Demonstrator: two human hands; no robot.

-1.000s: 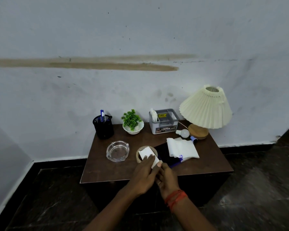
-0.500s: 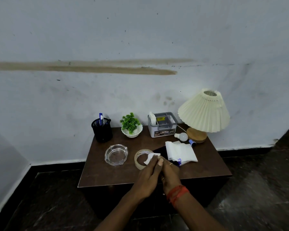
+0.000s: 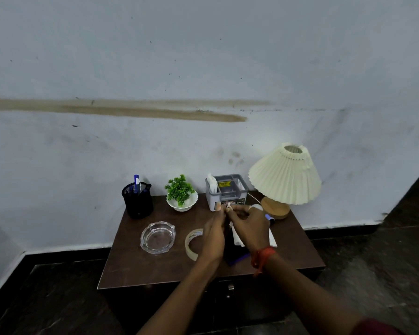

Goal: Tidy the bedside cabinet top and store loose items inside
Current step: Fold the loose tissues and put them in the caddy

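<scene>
Above the middle of the brown cabinet top (image 3: 136, 269), my left hand (image 3: 213, 238) and my right hand (image 3: 250, 228) meet. Their fingertips pinch a small folded white paper (image 3: 228, 209) just in front of the grey organiser box (image 3: 228, 189). Under the hands lie a clear tape roll (image 3: 192, 243), a dark flat notebook (image 3: 235, 257) and a sheet of white paper (image 3: 238, 239), partly hidden. A glass ashtray (image 3: 157, 238) sits to the left of the tape roll.
Along the wall stand a black mesh pen holder (image 3: 138, 200), a small green plant in a white bowl (image 3: 181, 195) and a pleated lamp (image 3: 286, 175) on a wooden base. A blue-tipped item (image 3: 270, 218) lies by the lamp. A drawer knob (image 3: 230, 287) shows below the front edge.
Both hands lifted the white paper off the tape roll, folded it small and carried it back toward the organiser box. The tape roll now lies uncovered.
</scene>
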